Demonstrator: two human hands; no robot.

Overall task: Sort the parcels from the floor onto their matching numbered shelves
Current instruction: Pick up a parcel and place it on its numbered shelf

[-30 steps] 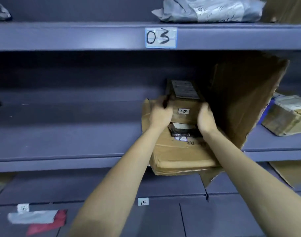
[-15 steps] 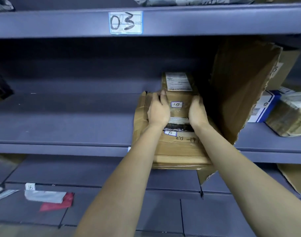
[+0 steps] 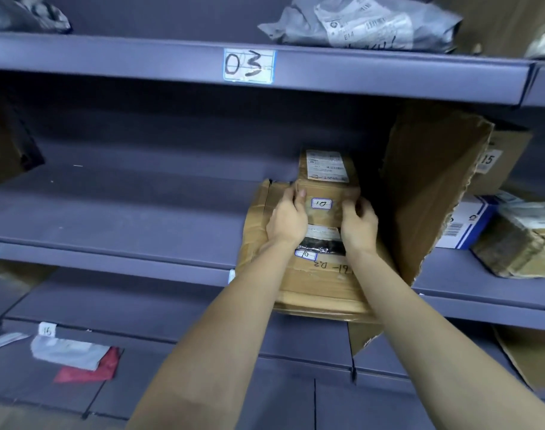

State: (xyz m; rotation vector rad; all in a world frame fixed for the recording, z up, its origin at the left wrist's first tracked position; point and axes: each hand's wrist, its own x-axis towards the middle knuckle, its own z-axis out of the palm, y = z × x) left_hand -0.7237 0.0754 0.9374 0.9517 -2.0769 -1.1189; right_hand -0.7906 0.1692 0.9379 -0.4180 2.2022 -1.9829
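- blue-grey metal shelf (image 3: 110, 212) under the handwritten "03" tag (image 3: 249, 66)
- left hand (image 3: 288, 220) and right hand (image 3: 358, 223) each grip the small brown taped parcel marked "10" (image 3: 322, 193)
- it rests on a flat brown cardboard parcel (image 3: 314, 283)

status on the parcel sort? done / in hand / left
Done: a large box with a "10" sticker lies on the middle shelf; a grey bag sits on the shelf above the "03" tag.
In hand: left hand and right hand hold a small box marked "10" on top of the large one.
Left: letting go of it. The floor is out of view, so the remaining count is unknown.
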